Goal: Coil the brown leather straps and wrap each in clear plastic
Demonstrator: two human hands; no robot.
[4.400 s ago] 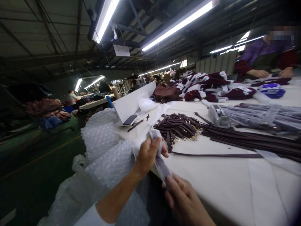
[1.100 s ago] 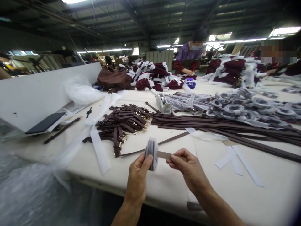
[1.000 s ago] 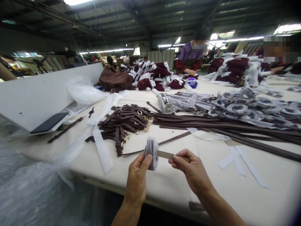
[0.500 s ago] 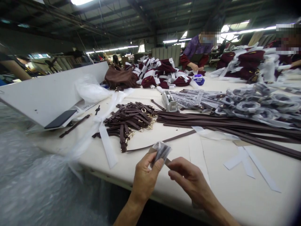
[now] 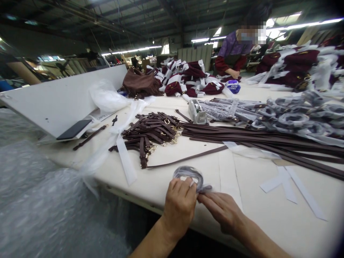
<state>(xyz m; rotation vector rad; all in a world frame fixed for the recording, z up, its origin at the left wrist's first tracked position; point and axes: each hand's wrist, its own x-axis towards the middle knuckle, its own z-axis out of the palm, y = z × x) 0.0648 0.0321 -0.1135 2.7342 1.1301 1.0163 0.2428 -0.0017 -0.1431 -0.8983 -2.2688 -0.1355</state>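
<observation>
Coiling looks to be the step in hand: the left hand (image 5: 180, 202) has its grip closed over the near side of the wrapped coil (image 5: 200, 177), above the worktop (image 5: 185, 147). The right hand (image 5: 221, 211) lies against its right side, whether pinching I cannot tell; the next move seems to call for holding the turns tight.

Head view, forward and down, across table (image 5: 271, 222)

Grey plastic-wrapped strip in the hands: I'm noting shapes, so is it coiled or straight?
Coiled: the grey plastic-wrapped strip forms a ring at the left hand, a short end jutting to the right.
</observation>
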